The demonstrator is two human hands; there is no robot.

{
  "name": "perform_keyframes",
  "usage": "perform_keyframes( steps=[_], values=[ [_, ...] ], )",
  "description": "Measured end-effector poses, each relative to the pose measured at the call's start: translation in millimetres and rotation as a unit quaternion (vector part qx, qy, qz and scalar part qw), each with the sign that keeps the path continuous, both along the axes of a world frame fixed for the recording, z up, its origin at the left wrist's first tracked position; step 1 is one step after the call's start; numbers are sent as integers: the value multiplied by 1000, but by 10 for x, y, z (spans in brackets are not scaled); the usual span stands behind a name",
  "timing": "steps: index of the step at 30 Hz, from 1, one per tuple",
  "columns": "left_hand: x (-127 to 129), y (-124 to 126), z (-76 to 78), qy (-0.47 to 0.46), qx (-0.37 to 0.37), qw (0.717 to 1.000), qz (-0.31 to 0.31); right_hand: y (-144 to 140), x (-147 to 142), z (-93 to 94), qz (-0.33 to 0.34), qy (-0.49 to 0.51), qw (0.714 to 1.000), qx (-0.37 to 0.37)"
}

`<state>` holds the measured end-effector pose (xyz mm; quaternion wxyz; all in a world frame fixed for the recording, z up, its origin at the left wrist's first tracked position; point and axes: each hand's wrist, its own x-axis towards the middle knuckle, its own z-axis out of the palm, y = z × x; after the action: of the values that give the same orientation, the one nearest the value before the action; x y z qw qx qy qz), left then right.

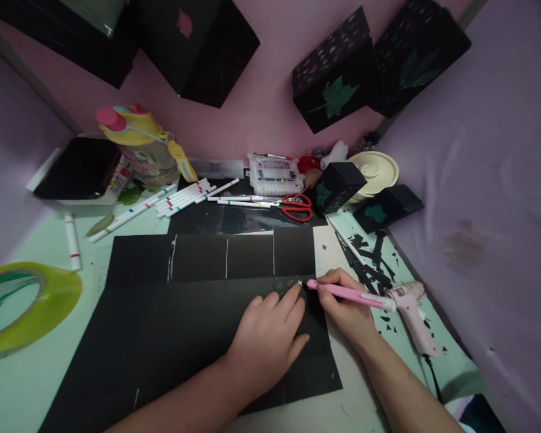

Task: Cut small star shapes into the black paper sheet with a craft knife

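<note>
A large black sheet of card [180,313] with white fold lines lies flat on the pale green table [22,385]. My left hand [270,337] presses flat on the card near its right side, fingers spread toward small drawn stars. My right hand [347,307] grips a pink pen-shaped craft knife [347,293], its tip touching the card by the stars, just ahead of my left fingertips.
A pink glue gun [410,313] and black paper scraps [369,264] lie to the right. Red scissors [295,207], white markers [184,198], a marker case [275,174], small black boxes [338,186] and a cream bowl [376,171] stand behind. A green tape roll [22,307] sits left.
</note>
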<state>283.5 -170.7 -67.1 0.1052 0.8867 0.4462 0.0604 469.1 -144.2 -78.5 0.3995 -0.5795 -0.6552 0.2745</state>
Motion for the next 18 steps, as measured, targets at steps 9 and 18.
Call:
perform_keyframes(
  steps=[9, 18],
  values=[
    [2, 1, 0, -5, 0, 1000, 1, 13, -22, 31, -7, -10, 1000, -11],
    [2, 1, 9, -2, 6, 1000, 3, 5, -23, 41, 6, -7, 1000, -6]
  ],
)
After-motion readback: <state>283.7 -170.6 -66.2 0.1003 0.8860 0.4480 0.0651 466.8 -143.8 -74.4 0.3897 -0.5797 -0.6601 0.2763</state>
